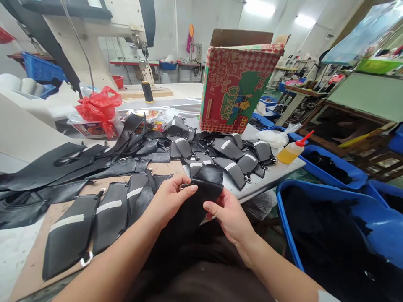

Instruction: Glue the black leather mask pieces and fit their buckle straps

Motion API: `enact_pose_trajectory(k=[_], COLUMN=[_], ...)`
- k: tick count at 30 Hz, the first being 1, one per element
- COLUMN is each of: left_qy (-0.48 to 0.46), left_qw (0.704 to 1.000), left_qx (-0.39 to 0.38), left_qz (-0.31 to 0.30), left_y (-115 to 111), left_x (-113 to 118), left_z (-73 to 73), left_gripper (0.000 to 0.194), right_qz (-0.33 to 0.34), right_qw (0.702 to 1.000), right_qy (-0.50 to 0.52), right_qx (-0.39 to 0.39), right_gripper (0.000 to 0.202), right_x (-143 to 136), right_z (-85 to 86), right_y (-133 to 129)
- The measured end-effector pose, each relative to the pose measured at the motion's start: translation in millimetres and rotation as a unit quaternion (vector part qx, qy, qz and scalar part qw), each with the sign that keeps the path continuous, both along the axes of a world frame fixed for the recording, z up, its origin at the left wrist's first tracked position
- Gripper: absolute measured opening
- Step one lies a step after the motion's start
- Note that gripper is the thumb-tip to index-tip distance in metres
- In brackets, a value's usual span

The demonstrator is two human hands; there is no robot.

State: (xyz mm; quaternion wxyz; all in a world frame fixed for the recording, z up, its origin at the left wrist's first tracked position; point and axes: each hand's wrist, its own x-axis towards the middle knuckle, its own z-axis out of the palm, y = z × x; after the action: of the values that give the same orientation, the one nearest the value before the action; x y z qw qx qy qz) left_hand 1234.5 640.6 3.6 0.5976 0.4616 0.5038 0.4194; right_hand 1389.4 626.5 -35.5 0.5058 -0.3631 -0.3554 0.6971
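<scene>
Both hands are closed on one black leather piece (206,184), held just above the near edge of the worktable (277,174): the left hand (168,199) pinches its left edge with thumb on top by a small metal ring, the right hand (228,216) grips its lower right corner from beneath. Just beyond the piece, similar black pieces with white strips (233,159) lie spread across the table. Farther back stands a red and green carton (236,84). Right of the piece lies a yellow squeeze bottle (291,152), and below it a blue bin (340,235).

One carton (237,82), one glue bottle (291,152), two hands (bare) (168,199) (228,216)
</scene>
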Motion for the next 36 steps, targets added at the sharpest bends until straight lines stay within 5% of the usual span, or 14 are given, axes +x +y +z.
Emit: enact_pose_trajectory(k=[9,14,16,19,21,24,26,32,36], left_qy=[-0.030,-0.005,0.007,0.063,0.107,0.120,0.106,-0.001,-0.003], left_qw=[0.998,0.997,0.991,0.984,0.978,0.973,0.974,0.985,0.981], left_qx=[0.008,0.032,0.041,0.032,0.021,0.001,-0.009,0.017,-0.018], left_qz=[0.046,-0.066,-0.128,-0.166,-0.179,-0.197,-0.200,-0.172,-0.191], left_y=[-15.6,-47.9,-61.1,-72.9,-75.5,-76.6,-77.7,-79.6,-78.0], left_x=[9.8,0.8,-5.7,-12.2,-13.8,-16.6,-21.3,-37.5,-37.7], left_z=[7.6,25.2,32.0,37.7,38.9,39.0,38.9,33.2,30.6], left_gripper=[0.025,0.017,0.017,0.019,0.019,0.020,0.022,0.037,0.057], right_qz=[0.060,0.193,0.191,0.086,0.064,0.110,0.173,0.363,0.396], right_qw=[0.998,0.969,0.924,0.842,0.760,0.600,0.559,0.660,0.649], right_qy=[0.027,-0.109,-0.236,-0.373,-0.438,-0.521,-0.535,-0.472,-0.524], right_qx=[0.011,0.111,0.232,0.380,0.476,0.597,0.610,0.457,0.384], right_gripper=[0.043,0.039,0.027,0.026,0.025,0.015,0.013,0.016,0.049], right_x=[-2.5,9.8,9.7,-4.9,-20.8,-43.7,-54.4,-71.0,-78.8], right_z=[-0.9,-10.6,-19.7,-33.3,-37.3,-31.2,-20.8,14.2,22.9], right_y=[-15.6,-15.0,-0.1,28.5,42.9,51.1,50.8,56.7,61.7])
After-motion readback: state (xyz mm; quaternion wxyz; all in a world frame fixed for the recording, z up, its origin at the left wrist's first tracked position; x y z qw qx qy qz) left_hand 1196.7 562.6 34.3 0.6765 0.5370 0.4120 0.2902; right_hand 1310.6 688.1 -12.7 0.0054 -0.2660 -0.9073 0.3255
